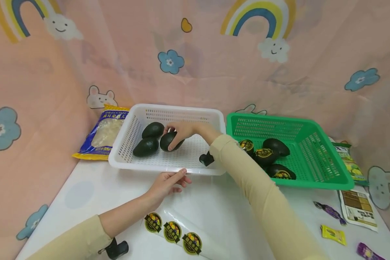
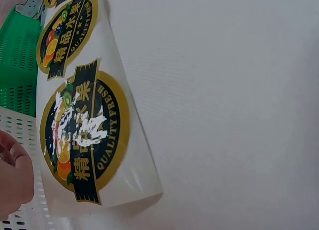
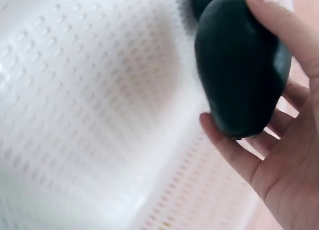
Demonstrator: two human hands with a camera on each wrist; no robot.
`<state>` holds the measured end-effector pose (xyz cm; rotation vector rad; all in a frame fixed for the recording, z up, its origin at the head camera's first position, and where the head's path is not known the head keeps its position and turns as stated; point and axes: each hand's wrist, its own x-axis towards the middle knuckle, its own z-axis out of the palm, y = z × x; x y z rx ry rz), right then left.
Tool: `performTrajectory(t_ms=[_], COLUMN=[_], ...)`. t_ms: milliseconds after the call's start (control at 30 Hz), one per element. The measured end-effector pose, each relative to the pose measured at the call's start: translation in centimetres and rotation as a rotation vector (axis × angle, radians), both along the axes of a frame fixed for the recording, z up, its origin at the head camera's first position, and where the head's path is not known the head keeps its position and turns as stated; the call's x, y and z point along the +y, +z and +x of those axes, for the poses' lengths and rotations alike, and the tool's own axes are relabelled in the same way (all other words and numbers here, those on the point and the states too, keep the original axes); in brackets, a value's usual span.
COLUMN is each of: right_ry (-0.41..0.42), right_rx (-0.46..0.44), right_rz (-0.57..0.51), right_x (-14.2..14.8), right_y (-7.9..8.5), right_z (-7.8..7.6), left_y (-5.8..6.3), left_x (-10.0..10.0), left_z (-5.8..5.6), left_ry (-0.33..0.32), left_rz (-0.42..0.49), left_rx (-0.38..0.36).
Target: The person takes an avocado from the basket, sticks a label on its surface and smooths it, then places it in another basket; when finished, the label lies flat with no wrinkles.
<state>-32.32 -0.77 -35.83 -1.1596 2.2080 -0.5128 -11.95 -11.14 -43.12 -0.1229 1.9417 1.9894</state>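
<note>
At right stands the green basket (image 1: 333, 185); at left, the white basket (image 1: 195, 153). The left hand (image 1: 166, 184) touches the latter's near rim (image 1: 143, 167), gripping or not I cannot tell; a careless push could tilt it. Inside, the right hand (image 1: 184, 130) grasps an avocado (image 1: 166, 141), right of two other avocados (image 1: 146, 147); its smooth skin could slip from a loose hold.

- You face a white table (image 1: 84, 187).
- Side by side on it: white basket (image 1: 143, 167), green basket (image 1: 315, 185).
- At your left, an orecchiette bag (image 1: 106, 133).
- Nearer you, a fruit-sticker strip (image 1: 173, 232).
- At your right, three wrapped candies (image 1: 333, 235), a brown-and-white pouch (image 1: 358, 208), a green packet (image 1: 351, 163).
</note>
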Motion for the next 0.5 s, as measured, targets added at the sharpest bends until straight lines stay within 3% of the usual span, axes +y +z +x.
performTrajectory(t_ms=[133,267,400,500], right_ry=[-0.005,-0.057,-0.142,-0.243], right_rx=[0.080,0.149,0.158,0.176], right_rz=[-0.096,-0.222,-0.332,-0.338], right_x=[2.4,6.2,10.8,14.1], right_y=[3.4,5.7,6.1,5.0], right_z=[1.4,4.2,8.5,12.3], left_y=[-0.1,-0.2,-0.2,-0.2], left_x=[0.1,0.2,0.2,0.2], left_z=[-0.1,-0.2,-0.2,-0.2], left_ry=[-0.006,0.001,0.002,0.003], left_rz=[-0.008,-0.006,-0.006,-0.009], left_rx=[0.002,0.011,0.022,0.022])
